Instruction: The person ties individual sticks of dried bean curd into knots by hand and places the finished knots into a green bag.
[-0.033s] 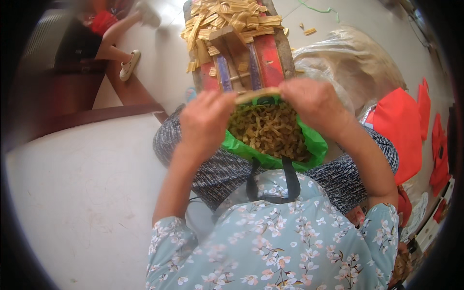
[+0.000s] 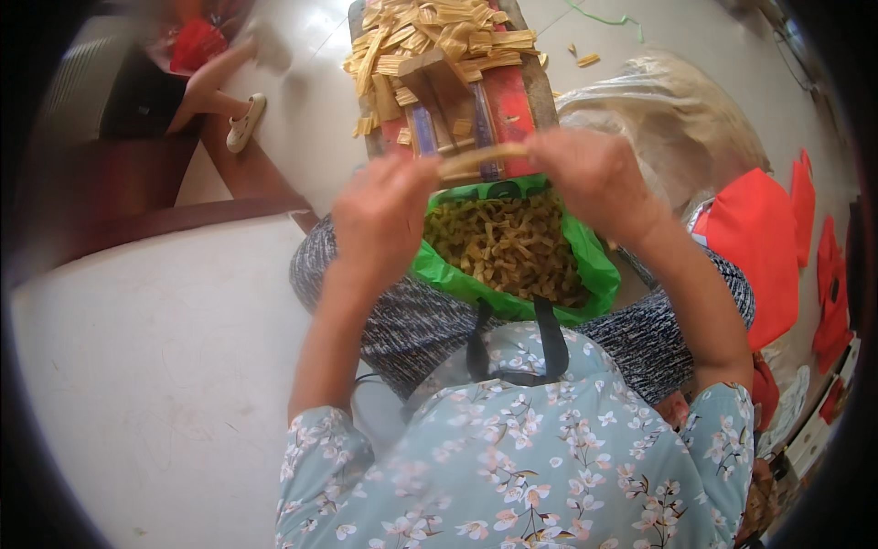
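Note:
My left hand (image 2: pixel 384 206) and my right hand (image 2: pixel 590 178) are closed on the two ends of a thin yellowish strip (image 2: pixel 480 160), stretched level between them and blurred. Below it, between my knees, an open green plastic bag (image 2: pixel 594 274) holds a mass of small brownish-yellow pieces (image 2: pixel 498 242). Just beyond stands a red board (image 2: pixel 512 123) with purple bands and worn edges, bearing a brown wooden block (image 2: pixel 434 82) and a heap of flat, ribbed yellow pieces (image 2: pixel 425 27).
A large crumpled plastic sack (image 2: pixel 668 119) and red fabric items (image 2: pixel 745 256) lie to my right. Another person's leg and sandal (image 2: pixel 244 123) show at upper left, beside a dark wooden edge. A pale flat surface (image 2: pixel 155 366) fills the lower left.
Both my hands have moved a little upward, away from me, with the strip, which now sits higher over the board's near end, clear of the bag's top.

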`<act>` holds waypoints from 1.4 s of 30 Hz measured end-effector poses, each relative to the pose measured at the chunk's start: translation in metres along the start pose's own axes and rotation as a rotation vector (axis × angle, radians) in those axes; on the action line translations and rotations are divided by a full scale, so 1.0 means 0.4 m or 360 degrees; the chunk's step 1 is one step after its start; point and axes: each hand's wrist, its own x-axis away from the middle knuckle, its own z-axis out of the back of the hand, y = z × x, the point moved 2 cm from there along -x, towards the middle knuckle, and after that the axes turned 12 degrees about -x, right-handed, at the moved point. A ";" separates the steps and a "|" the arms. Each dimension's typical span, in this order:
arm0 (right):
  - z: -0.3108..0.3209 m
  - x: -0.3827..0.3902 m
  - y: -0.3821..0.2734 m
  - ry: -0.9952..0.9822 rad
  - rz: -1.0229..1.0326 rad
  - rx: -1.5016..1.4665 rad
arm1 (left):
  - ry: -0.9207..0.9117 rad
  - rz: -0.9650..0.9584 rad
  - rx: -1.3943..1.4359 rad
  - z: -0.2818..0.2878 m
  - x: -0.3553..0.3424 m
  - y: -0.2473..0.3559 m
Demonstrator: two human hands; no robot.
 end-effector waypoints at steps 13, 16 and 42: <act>0.011 0.078 0.127 -0.0092 -0.0403 -0.0008 | -0.0142 0.0379 0.0561 -0.011 0.054 -0.067; 0.012 0.105 0.046 0.0025 -0.0121 -0.0250 | 0.0105 0.0329 0.0595 0.002 0.068 0.017; -0.042 0.287 -0.174 -0.0075 -0.0660 -0.1126 | -0.0395 0.0688 0.2879 0.068 0.142 0.217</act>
